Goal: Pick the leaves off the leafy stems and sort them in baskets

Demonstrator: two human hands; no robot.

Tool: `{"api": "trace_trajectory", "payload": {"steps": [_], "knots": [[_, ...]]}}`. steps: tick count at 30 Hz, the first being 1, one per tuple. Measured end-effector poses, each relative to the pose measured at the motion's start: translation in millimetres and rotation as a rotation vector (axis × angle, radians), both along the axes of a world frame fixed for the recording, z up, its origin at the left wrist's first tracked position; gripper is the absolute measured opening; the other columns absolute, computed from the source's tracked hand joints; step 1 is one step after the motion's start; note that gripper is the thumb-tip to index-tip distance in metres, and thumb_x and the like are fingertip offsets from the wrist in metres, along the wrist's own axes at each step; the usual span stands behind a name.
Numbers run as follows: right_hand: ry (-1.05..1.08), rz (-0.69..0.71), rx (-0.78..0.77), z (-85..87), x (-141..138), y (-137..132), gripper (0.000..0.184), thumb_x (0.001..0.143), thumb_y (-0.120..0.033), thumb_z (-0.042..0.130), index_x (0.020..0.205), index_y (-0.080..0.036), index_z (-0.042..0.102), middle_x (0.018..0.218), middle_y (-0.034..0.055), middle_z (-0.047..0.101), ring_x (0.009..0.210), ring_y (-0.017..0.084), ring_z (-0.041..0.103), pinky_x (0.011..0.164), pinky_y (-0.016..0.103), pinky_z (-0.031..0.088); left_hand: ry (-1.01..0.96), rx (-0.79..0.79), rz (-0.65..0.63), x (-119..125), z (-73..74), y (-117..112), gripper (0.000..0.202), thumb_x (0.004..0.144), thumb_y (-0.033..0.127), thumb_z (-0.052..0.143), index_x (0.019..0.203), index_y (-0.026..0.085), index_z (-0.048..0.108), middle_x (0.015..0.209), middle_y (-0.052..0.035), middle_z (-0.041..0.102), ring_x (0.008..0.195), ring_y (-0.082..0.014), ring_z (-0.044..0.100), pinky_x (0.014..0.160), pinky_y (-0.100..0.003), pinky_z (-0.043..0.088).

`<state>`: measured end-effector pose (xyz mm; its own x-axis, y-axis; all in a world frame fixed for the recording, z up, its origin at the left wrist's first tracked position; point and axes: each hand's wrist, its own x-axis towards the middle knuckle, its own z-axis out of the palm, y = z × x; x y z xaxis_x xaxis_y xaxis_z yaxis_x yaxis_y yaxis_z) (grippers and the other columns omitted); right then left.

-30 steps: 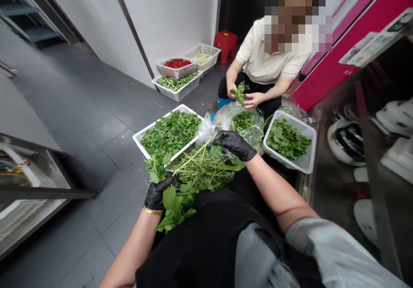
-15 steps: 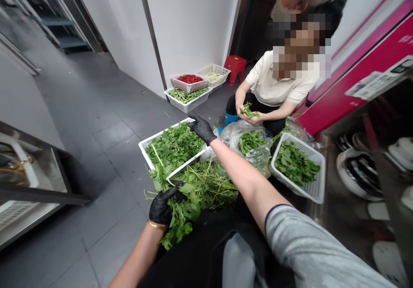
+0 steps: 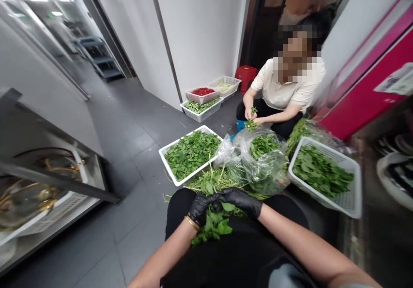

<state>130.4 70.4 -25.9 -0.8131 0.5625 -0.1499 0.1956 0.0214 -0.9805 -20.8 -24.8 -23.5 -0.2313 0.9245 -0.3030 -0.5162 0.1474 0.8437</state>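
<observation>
leafy sprig (image 3: 213,228), seemingly leaf-end toward wearer

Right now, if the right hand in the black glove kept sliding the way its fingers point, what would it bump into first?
The right hand points toward the left hand, with the leafy sprig between them. It would probably meet that sprig and the left fingers straight away; they look nearly touching.

The scene is viewed from a single head-worn camera, aimed forward and down. The gloved hands are seen close at 6 o'clock; a seated co-worker (image 3: 284,94) is faced at 1 o'clock.
</observation>
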Motion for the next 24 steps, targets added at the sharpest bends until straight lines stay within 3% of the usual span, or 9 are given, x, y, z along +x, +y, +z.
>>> {"api": "trace_trajectory", "payload": {"steps": [3,6,8,10,13,16,20,22,24], "knots": [[0.092,-0.121,-0.017,-4.9,8,-4,0.043,0.074,-0.066,0.07,0.073,-0.023,0.077,0.084,0.0076,0.076,0.085,0.03,0.067,0.09,0.049,0.052,-0.012,0.002,0.024,13,2.0,0,0.032,0.054,0.04,0.092,0.072,0.021,0.074,0.079,-0.0095,0.076,0.083,-0.0324,0.072,0.08,-0.048,0.058],[0.142,-0.261,-0.078,0.2,8,-11,0.045,0.073,-0.067,0.07,0.071,-0.022,0.075,0.082,0.0094,0.074,0.084,0.03,0.066,0.09,0.05,0.051,0.077,-0.016,0.17,18,4.9,4,0.033,0.05,0.04,0.092,0.067,0.022,0.07,0.079,-0.0106,0.075,0.086,-0.032,0.071,0.085,-0.048,0.057],[0.163,-0.328,-0.131,2.0,7,-16,0.048,0.073,-0.069,0.068,0.072,-0.021,0.074,0.081,0.0088,0.074,0.086,0.029,0.066,0.091,0.049,0.051,0.079,-0.056,0.192,18,2.5,8,0.035,0.048,0.036,0.093,0.068,0.021,0.069,0.076,-0.0072,0.073,0.089,-0.0287,0.07,0.09,-0.044,0.055],[0.171,-0.337,-0.158,-0.2,7,-19,0.05,0.074,-0.07,0.066,0.072,-0.021,0.073,0.082,0.0073,0.074,0.088,0.027,0.066,0.094,0.046,0.05,0.067,-0.097,0.211,19,-2.8,12,0.036,0.046,0.035,0.091,0.065,0.021,0.064,0.065,-0.0019,0.067,0.081,-0.0249,0.068,0.082,-0.04,0.055],[0.145,-0.327,-0.134,-5.6,13,-22,0.042,0.069,-0.062,0.075,0.07,-0.021,0.072,0.079,0.0053,0.073,0.085,0.024,0.066,0.089,0.04,0.051,-0.01,-0.149,0.124,23,-7.6,15,0.033,0.055,0.04,0.087,0.061,0.018,0.062,0.05,0.0028,0.053,0.054,-0.0159,0.056,0.06,-0.033,0.05],[0.095,-0.484,-0.072,-8.3,23,-11,0.041,0.064,-0.06,0.079,0.068,-0.021,0.069,0.072,0.0046,0.07,0.075,0.021,0.062,0.076,0.035,0.051,-0.049,-0.133,0.082,26,-5.2,15,0.035,0.057,0.042,0.086,0.059,0.016,0.063,0.047,0.0042,0.048,0.044,-0.009,0.041,0.046,-0.026,0.036],[0.094,-0.697,-0.149,-3.1,47,22,0.06,0.078,-0.079,0.052,0.08,-0.021,0.067,0.066,0.0023,0.065,0.055,0.014,0.048,0.053,0.027,0.042,0.105,-0.093,0.003,18,-2.7,17,0.035,0.058,0.041,0.09,0.067,0.013,0.071,0.049,0.0032,0.053,0.045,-0.0086,0.044,0.045,-0.024,0.032],[0.07,-0.715,-0.196,5.0,57,34,0.062,0.075,-0.08,0.057,0.078,-0.019,0.066,0.064,0.0008,0.064,0.049,0.01,0.041,0.047,0.024,0.034,0.226,-0.119,-0.171,10,-3.2,18,0.034,0.057,0.039,0.092,0.067,0.012,0.075,0.054,-0.0014,0.062,0.048,-0.0111,0.05,0.048,-0.026,0.036],[0.024,-0.671,-0.186,14.8,59,39,0.059,0.07,-0.075,0.069,0.072,-0.017,0.067,0.067,0.0021,0.066,0.051,0.009,0.043,0.047,0.024,0.034,0.269,-0.129,-0.277,4,-2.6,21,0.035,0.057,0.039,0.092,0.073,0.011,0.078,0.063,-0.0057,0.071,0.05,-0.0124,0.051,0.051,-0.028,0.039]]}}
